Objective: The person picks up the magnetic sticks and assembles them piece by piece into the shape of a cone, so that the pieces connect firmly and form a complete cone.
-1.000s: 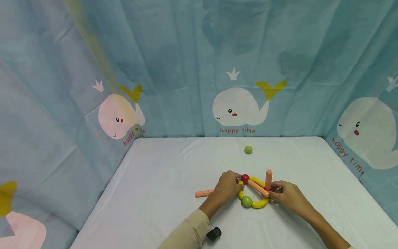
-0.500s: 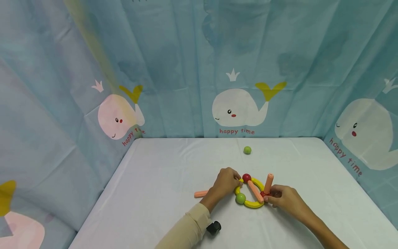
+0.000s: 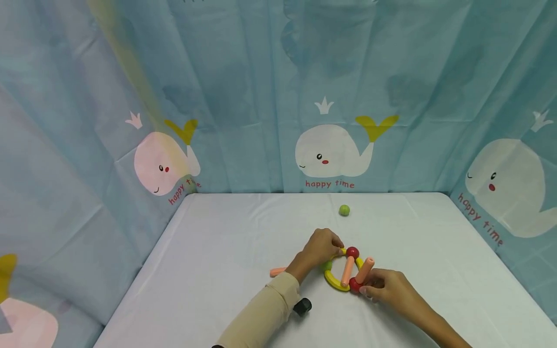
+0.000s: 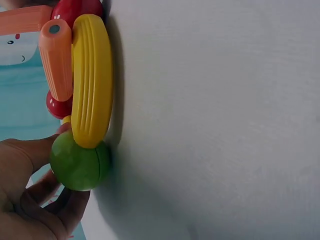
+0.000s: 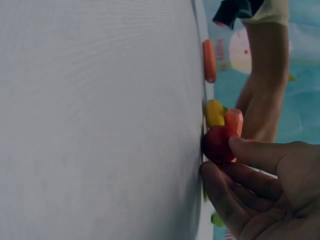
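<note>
A ring of curved yellow rods [image 3: 335, 282] joined by balls lies on the white table, right of centre. At its left my left hand [image 3: 321, 246] grips it around the green ball [image 4: 77, 162], thumb and fingers on either side. Thumb and fingers of my right hand [image 3: 389, 290] pinch the near red ball [image 5: 220, 145]. From that ball an orange rod [image 3: 365, 270] rises, tilted to the right. Another orange rod [image 3: 347, 273] runs from the far red ball [image 3: 352, 253] across the ring towards the near side.
A loose green ball [image 3: 344, 210] lies near the table's far edge. One orange rod [image 3: 277, 272] lies left of the ring, partly behind my left forearm. A black device [image 3: 302, 306] is at the left sleeve. Printed curtains [image 3: 243, 121] hang behind the table.
The ring has turned clockwise between my hands: its green ball has swung left and away, the near red ball towards me. The rising orange rod has tilted further right.
</note>
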Tool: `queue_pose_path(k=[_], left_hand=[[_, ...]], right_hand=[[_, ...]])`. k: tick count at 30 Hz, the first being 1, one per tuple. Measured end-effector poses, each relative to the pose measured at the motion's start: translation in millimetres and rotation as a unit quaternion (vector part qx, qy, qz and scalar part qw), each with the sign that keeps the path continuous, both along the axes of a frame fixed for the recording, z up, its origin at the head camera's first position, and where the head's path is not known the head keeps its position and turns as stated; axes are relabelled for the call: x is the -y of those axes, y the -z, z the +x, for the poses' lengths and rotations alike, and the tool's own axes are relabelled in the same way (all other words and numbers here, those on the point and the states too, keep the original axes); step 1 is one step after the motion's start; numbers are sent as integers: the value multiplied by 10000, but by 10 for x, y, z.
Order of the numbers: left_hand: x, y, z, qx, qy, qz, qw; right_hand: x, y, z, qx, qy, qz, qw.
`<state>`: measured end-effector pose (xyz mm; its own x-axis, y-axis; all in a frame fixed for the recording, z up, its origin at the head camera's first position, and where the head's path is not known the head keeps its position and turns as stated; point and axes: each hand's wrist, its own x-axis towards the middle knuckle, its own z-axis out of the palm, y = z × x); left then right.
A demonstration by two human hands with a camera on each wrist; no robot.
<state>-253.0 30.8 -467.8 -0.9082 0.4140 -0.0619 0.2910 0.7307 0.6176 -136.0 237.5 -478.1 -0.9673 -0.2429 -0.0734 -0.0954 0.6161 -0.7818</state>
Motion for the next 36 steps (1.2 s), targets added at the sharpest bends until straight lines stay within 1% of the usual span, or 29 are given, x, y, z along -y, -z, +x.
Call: queue_pose_path(k=[4, 6, 9, 13, 16, 18, 20, 23, 26, 28, 32, 36], left_hand=[[-8, 1, -10, -41, 154, -142, 9998], [12, -1, -4, 13, 146, -114, 9998], [100, 4, 15, 36, 88, 14, 10000], [326, -15, 67, 48, 32, 448, 9990], [544, -52, 123, 53, 26, 751, 9972], [693, -78, 162, 59, 20, 808, 9967], [833, -99, 202, 65, 3, 760, 9971], [1022, -118, 264, 96, -28, 472, 9988], [1178, -105, 339, 177, -71, 167, 9997], [1264, -87, 391, 235, -79, 57, 9997], [1389, -49, 495, 298, -137, 50, 9994], [1465, -18, 558, 185, -183, 95, 9996]], right_hand=[[43, 6, 10, -118, -73, -40, 9999], [56, 7, 5, -158, -86, 20, 9998], [69, 2, -12, -244, -132, 201, 9994], [64, -22, -41, -362, -121, 485, 9981], [48, -41, -76, -371, 69, 609, 9974], [35, -54, -114, -361, 205, 650, 9970], [19, -66, -160, -435, 317, 695, 9961], [-1, -86, -239, -631, 436, 786, 9940], [-13, -89, -316, -868, 480, 819, 9917], [-17, -76, -365, -989, 450, 807, 9908], [-6, -51, -457, -1148, 303, 775, 9899], [24, -33, -528, -1042, 192, 702, 9919]])
